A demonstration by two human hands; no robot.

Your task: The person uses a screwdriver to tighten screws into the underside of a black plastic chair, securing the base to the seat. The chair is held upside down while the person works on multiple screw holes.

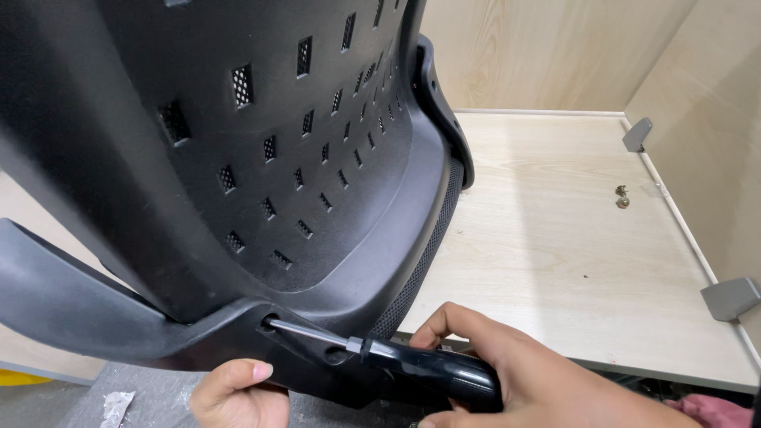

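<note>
A black plastic chair back (261, 158) with rows of small vent slots leans over a pale wooden table (571, 254). The right hand (523, 376) is wrapped around the black handle of a screwdriver (412, 361). Its metal shaft runs up and to the left from that hand, with the tip sunk in a recessed hole (269, 322) low on the chair's bracket. The left hand (238, 392) lies directly below that hole, curled against the bracket's underside, closer to it than the right. Two small screws (622, 196) lie well apart on the table.

My head camera looked down from close above, facing the chair back (261, 158) at left and the far wooden table (571, 238) at right.
</note>
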